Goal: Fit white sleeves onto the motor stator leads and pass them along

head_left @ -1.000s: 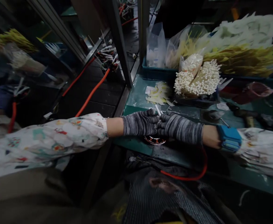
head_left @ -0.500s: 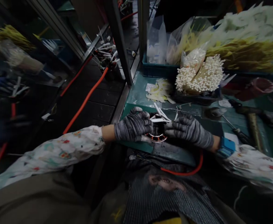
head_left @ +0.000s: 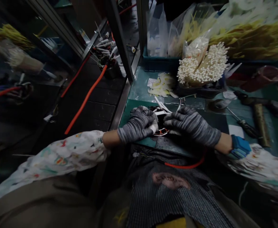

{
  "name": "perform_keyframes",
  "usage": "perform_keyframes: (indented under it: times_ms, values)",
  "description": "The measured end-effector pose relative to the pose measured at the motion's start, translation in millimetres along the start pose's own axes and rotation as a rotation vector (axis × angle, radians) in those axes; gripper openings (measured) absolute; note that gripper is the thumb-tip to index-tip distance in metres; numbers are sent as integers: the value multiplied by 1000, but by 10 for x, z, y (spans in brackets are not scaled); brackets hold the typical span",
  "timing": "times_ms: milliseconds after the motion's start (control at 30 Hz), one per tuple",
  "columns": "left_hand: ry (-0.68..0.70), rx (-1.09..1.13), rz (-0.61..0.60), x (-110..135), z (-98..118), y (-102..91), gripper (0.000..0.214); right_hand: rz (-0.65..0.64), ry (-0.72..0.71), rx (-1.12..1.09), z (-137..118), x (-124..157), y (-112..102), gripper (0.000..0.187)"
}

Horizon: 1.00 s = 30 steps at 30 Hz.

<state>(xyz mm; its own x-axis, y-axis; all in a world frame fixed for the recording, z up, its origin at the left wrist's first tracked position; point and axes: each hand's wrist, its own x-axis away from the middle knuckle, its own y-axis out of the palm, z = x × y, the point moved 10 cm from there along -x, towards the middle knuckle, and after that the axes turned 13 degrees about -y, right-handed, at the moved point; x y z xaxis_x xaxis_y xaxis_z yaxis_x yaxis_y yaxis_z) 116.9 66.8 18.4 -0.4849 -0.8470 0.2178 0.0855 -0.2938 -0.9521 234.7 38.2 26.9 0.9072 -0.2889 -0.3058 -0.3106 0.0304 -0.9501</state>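
Both my hands wear grey striped gloves and rest on the green bench [head_left: 139, 91]. My left hand [head_left: 139, 124] and my right hand [head_left: 191, 123] curl round a small round part with copper windings [head_left: 161, 130], fingers closed on its sides. Thin white sleeved leads [head_left: 161, 106] stick up from the part between my fingertips. A blue strap [head_left: 239, 147] sits on my right wrist, and a red cord [head_left: 186, 165] loops under it at the bench edge.
A bundle of white sticks [head_left: 206, 68] stands behind the hands, with yellow and white strips [head_left: 250, 34] in bins at the back. Pale paper pieces [head_left: 161, 88] lie on the bench. A hammer [head_left: 259, 117] and a screwdriver [head_left: 242, 123] lie right. An orange hose [head_left: 86, 98] runs left.
Both hands have drawn back toward me along the bench and settled closer round the wound part. The view has tilted down, so the back bins sit higher.
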Motion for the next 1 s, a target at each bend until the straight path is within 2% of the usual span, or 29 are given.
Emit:
perform_keyframes:
  times_ms: [67, 167, 333, 467, 633, 767, 833, 900, 1000]
  values:
    - [3, -54, 6, 45, 39, -39, 34, -24, 17, 7, 8, -21, 22, 35]
    - [21, -186, -55, 64, 172, -22, 36, -24, 4, 5, 15, -37, 34, 36]
    - [-19, -241, -118, -94, 307, 9, 33, -19, 19, -24, 43, -17, 32, 35]
    - [-54, -221, -144, -160, 247, 32, 32, -3, 31, -57, 39, -7, 9, 35]
    - [-32, -8, -105, 47, 132, -4, 27, 25, 22, -86, 11, -36, 3, 36]
    - [104, -10, 6, 233, 257, 48, 27, 103, 64, -19, -14, -26, -26, 28]
    - [147, -82, 29, 273, 304, 184, 24, 172, 70, 71, -80, 18, -74, 23]
    - [220, -159, 14, 331, 332, 364, 40, 226, 65, 166, -198, 85, -106, 19]
    - [423, -254, -28, 532, 328, 571, 44, 310, 119, 232, -393, 226, -110, 23]
